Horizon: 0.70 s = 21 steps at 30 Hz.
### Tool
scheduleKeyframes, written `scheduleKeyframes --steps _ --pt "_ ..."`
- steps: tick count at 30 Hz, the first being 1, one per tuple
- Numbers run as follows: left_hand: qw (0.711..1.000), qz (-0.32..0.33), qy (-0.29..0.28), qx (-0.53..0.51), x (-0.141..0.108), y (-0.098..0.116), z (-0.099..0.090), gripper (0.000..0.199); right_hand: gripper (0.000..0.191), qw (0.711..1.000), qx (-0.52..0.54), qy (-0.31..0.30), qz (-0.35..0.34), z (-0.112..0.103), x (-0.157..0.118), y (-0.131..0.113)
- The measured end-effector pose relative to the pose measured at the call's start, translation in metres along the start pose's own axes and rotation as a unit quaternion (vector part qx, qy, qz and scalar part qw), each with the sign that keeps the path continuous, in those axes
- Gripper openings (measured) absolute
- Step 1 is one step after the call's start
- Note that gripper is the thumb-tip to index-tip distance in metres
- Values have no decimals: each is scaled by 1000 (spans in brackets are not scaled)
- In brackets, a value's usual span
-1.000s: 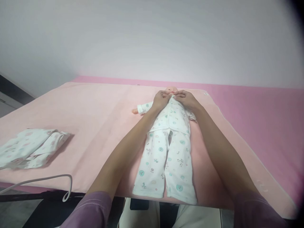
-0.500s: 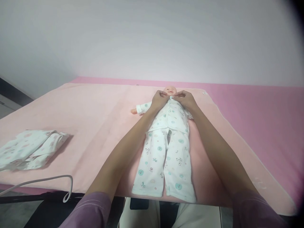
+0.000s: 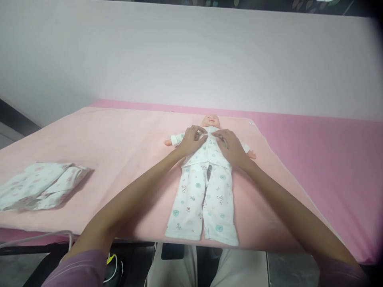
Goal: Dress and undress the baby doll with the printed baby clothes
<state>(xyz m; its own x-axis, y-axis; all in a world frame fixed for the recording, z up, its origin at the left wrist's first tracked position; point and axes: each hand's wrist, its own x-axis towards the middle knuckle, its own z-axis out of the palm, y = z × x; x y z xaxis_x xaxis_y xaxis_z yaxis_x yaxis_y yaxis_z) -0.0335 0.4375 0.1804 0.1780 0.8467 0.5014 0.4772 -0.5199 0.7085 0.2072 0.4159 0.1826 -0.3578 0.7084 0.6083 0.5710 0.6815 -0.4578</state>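
A baby doll (image 3: 211, 120) lies on its back, dressed in a white patterned buttoned top (image 3: 206, 156) and matching trousers (image 3: 191, 203). My left hand (image 3: 191, 140) is on the left side of the chest, thumb and index fingertip close together at the front edge of the top. From the right, my right hand (image 3: 231, 145) mirrors it, fingers bent and fingertips on the cloth near the buttons. A small gap separates the two hands. The fingertips partly cover the upper front; a button shows just below them.
Folded white printed cloth (image 3: 44, 185) lies at the left of the peach mat (image 3: 119, 139), over a pink cover (image 3: 335, 167). A white cable (image 3: 38, 236) hangs by the front edge. A dark phone-like object (image 3: 172, 251) rests on my lap. A pale wall (image 3: 191, 59) stands behind.
Both hands have come down from the collar to the upper chest and sit slightly farther apart. The doll's right-side hand now shows. The camera view has tilted up a little.
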Motion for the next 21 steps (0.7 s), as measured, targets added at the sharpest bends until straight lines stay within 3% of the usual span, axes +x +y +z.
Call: scheduleKeyframes --steps 3,5,9,14,18,21 --pt "999 -12 -45 -18 -5 2 -5 28 36 1000 16 -23 -3 -2 -15 -7" --pt "996 -50 -55 -53 -1 6 -3 30 34 999 36 -12 36 -1 -11 -6" --pt "974 -152 -55 -161 8 15 6 29 19 986 81 -9 148 -4 19 -6" --pt "933 -236 -67 -262 12 16 4 30 11 950 130 -90 268 -12 53 -14" --pt "917 -246 -91 -301 13 6 0 39 13 935 154 -104 301 -15 59 -22" --pt "920 -245 -91 -292 12 2 3 44 14 936 145 -100 306 -16 55 -28"
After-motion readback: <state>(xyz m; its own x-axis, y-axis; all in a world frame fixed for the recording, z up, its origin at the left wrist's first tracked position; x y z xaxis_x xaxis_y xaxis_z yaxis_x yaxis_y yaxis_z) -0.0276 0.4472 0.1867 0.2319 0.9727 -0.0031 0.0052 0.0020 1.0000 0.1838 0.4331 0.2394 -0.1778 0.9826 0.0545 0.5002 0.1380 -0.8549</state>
